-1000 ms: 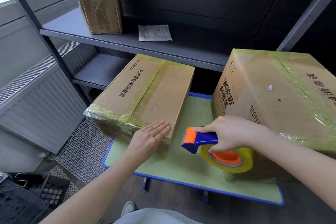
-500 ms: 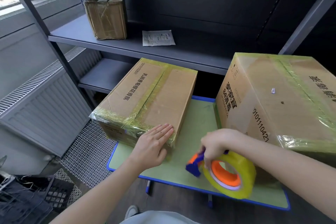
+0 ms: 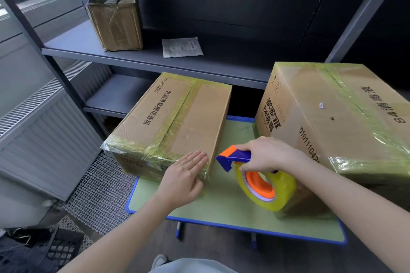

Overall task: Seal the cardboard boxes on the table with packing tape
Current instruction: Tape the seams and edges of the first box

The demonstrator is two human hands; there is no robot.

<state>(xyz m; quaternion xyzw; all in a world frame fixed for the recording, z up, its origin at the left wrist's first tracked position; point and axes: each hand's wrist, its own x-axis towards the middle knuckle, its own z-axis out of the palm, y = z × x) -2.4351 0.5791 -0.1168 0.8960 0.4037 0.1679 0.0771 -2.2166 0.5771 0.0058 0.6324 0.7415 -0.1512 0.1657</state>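
Note:
Two cardboard boxes wrapped in yellowish tape stand on a small green table (image 3: 221, 210) with a blue rim. The smaller box (image 3: 177, 122) is on the left, the bigger box (image 3: 332, 117) on the right. My left hand (image 3: 184, 177) lies flat, fingers together, against the near right corner of the smaller box. My right hand (image 3: 266, 155) grips a blue and orange tape dispenser (image 3: 235, 157) with a roll of yellow tape (image 3: 266, 188), held above the table between the two boxes, its orange cutter end close to the smaller box's near corner.
A grey metal shelf (image 3: 133, 55) behind the table carries a small taped box (image 3: 115, 20) and a white packet (image 3: 182, 46). A radiator (image 3: 40, 128) stands at left over a white mesh mat (image 3: 99, 195). A dark crate (image 3: 33, 250) sits at bottom left.
My right hand has lifted the dispenser from low near the table's front edge up and toward the smaller box's near corner. My left hand has stayed on that corner.

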